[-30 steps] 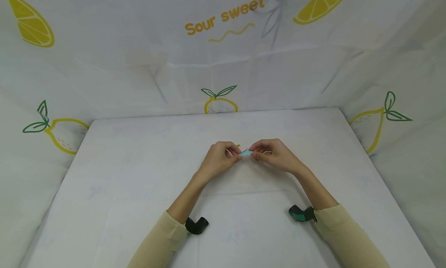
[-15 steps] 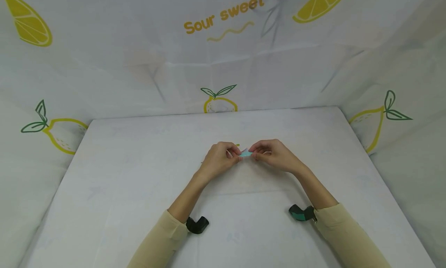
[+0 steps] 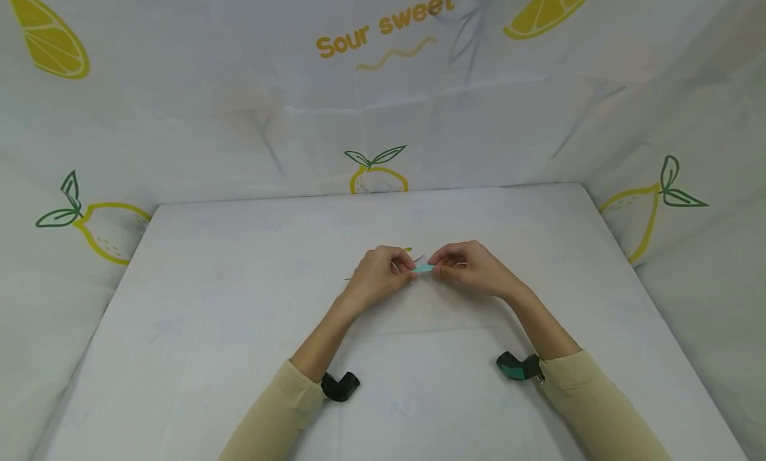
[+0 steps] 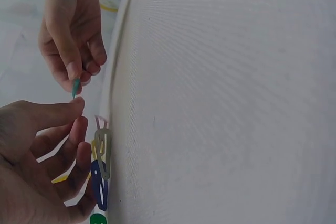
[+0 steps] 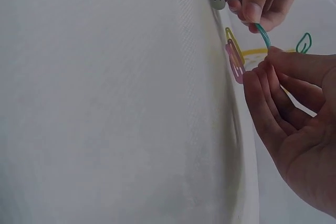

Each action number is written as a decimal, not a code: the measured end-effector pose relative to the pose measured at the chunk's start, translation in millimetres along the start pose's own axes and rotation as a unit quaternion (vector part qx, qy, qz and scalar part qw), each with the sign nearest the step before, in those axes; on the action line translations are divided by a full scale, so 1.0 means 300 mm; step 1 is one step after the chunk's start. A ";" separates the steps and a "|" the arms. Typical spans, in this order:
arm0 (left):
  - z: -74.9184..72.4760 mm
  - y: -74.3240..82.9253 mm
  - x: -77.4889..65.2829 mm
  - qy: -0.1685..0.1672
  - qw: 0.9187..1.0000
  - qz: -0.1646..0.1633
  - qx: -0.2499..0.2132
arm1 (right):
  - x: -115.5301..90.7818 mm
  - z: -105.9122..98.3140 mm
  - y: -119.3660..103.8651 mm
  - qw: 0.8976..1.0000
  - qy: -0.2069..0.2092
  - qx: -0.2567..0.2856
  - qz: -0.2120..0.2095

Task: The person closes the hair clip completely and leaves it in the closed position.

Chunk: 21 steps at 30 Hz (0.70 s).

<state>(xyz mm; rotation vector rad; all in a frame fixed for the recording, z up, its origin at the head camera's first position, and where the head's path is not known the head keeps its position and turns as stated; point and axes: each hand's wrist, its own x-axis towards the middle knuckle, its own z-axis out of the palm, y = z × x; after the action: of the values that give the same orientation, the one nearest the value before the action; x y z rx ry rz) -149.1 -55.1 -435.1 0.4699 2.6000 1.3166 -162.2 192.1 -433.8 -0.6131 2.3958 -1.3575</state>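
Note:
A teal snap hair clip (image 3: 423, 268) is held between both hands above the middle of the table. My left hand (image 3: 381, 269) pinches its left end between thumb and fingertips. At the other end, my right hand (image 3: 469, 267) pinches it the same way. Seen edge-on in the right wrist view, the teal clip (image 5: 263, 35) looks thin and bowed. Fingers cover both of its ends. Beyond the hands lie other snap clips: a grey-green clip (image 4: 103, 153), a blue clip (image 4: 98, 184), a pink clip (image 5: 236, 64) and a yellow clip (image 5: 231, 38).
A green piece (image 4: 98, 219) shows at the lower edge of the left wrist view. The white-covered table (image 3: 239, 348) is bordered by a hanging white cloth (image 3: 209, 135) printed with lemons. Black wrist cameras (image 3: 340, 386) sit at both sleeves.
Both hands keep their pinch and stay nearly in place. The teal clip has tilted slightly, showing a narrower face, and has come down a little in the head view.

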 end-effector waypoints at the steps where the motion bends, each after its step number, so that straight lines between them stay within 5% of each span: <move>1: 0.001 0.000 0.001 -0.001 1.000 -0.001 0.000 | 0.000 -0.001 0.001 1.000 -0.001 -0.003 0.001; 21: 0.008 -0.011 0.003 -0.020 1.000 -0.014 0.004 | -0.001 -0.004 0.015 0.999 -0.019 -0.026 0.010</move>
<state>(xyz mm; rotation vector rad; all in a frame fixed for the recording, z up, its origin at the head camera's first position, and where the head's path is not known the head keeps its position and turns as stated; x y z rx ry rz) -149.9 -54.7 -439.1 0.4533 2.5706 1.2766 -163.4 195.3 -437.1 -0.6216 2.4060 -1.2684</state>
